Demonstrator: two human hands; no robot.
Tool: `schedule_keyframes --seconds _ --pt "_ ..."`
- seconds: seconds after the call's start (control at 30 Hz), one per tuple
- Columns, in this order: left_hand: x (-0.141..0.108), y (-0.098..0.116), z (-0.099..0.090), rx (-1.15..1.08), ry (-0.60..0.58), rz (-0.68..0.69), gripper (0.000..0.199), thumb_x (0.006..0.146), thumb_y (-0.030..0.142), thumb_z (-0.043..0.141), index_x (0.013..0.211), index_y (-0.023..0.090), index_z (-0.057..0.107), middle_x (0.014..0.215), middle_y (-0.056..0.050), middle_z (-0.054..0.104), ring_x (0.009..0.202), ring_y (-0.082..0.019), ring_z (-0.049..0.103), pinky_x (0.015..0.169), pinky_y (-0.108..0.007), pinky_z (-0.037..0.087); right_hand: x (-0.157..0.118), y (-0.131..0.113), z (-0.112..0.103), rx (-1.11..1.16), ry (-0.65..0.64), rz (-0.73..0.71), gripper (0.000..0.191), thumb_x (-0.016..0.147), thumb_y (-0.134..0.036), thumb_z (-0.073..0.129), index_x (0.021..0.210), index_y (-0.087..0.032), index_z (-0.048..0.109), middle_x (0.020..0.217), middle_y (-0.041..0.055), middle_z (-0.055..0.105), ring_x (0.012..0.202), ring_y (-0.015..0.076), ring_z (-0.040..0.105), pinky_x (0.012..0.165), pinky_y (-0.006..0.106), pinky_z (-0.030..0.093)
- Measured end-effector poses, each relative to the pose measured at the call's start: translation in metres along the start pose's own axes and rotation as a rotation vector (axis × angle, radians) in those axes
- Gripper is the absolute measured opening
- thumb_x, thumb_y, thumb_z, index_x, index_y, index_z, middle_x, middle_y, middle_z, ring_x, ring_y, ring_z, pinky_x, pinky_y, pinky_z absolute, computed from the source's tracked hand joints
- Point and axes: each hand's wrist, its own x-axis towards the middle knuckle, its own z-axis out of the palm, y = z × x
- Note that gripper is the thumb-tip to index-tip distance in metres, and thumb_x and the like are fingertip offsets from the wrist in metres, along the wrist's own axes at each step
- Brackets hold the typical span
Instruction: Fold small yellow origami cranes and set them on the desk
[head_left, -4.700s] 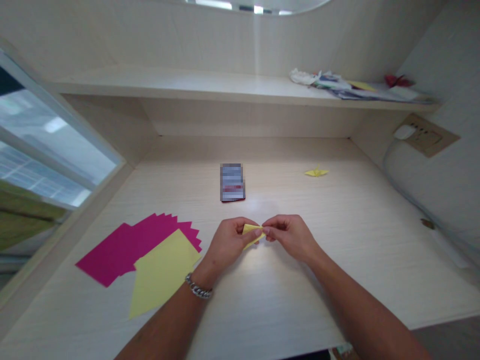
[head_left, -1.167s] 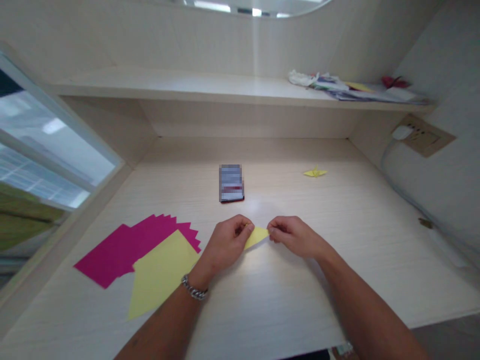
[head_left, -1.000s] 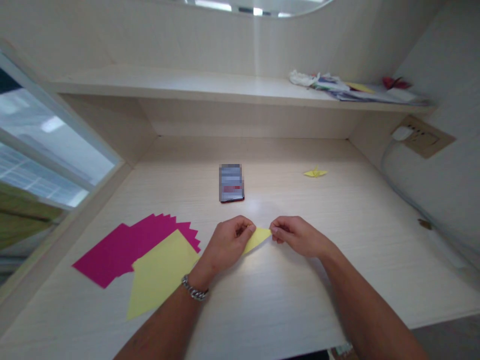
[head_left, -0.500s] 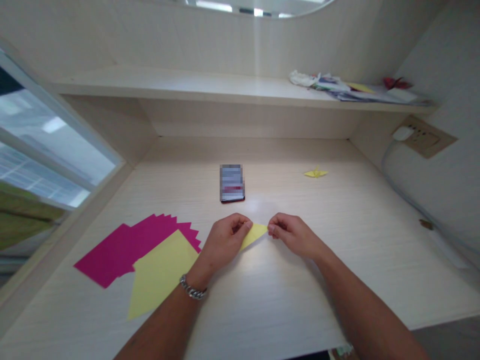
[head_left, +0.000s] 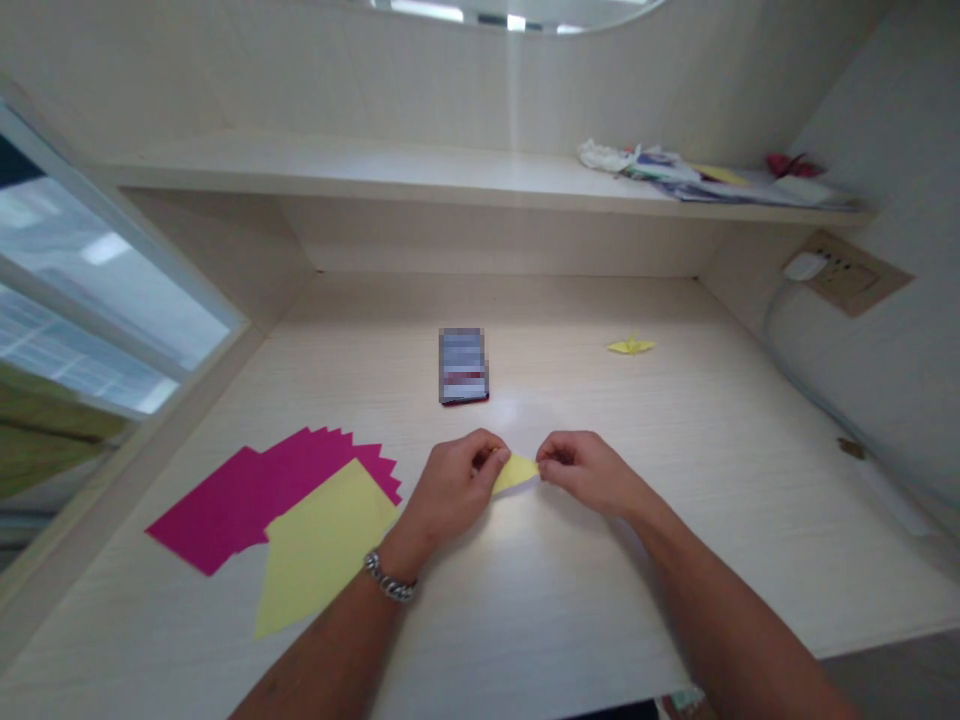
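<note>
On your side of the phone (head_left: 463,366), your left hand (head_left: 459,482) and right hand (head_left: 586,466) each have their grip pinched on the folded yellow paper (head_left: 513,474) from opposite sides, apparently to steady it, with magenta sheets (head_left: 251,505) left of the phone.

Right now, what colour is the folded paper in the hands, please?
The folded paper is yellow, shown in the head view.

Right hand (head_left: 589,472) now farther from left hand (head_left: 459,488).
</note>
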Motion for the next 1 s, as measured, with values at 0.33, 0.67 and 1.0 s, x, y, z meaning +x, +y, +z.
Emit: schedule_keyframes --seconds 0.33,0.67,1.0 --pt "0.004 -0.005 0.003 -0.258 0.044 -0.082 0.026 0.084 0.038 0.049 0.084 0.017 0.064 0.078 -0.004 0.068 0.069 -0.016 0.06 0.062 -0.027 0.045 0.008 0.006 0.006 0.349 0.073 0.023 0.018 0.08 -0.033 0.056 0.083 -0.015 0.06 0.073 0.0029 0.062 0.067 0.0131 0.056 0.063 0.026 0.045" --pt "0.004 -0.004 -0.002 -0.279 -0.132 -0.111 0.015 0.078 0.021 0.053 0.079 0.017 0.067 0.071 -0.002 0.069 0.063 -0.014 0.062 0.061 -0.026 0.047 0.008 0.009 -0.002 0.493 0.126 0.101 0.023 0.073 -0.037 0.065 0.074 -0.014 0.061 0.064 0.0011 0.06 0.057 0.011 0.054 0.058 0.025 0.045" --pt "0.003 -0.003 0.018 -0.509 -0.019 -0.126 0.02 0.08 0.029 0.058 0.094 0.017 0.064 0.086 -0.006 0.07 0.076 -0.016 0.065 0.067 -0.028 0.053 0.01 0.006 0.007 0.478 0.238 0.111 0.033 0.07 -0.041 0.068 0.088 -0.013 0.065 0.065 0.0033 0.065 0.054 0.0126 0.058 0.054 0.026 0.048"
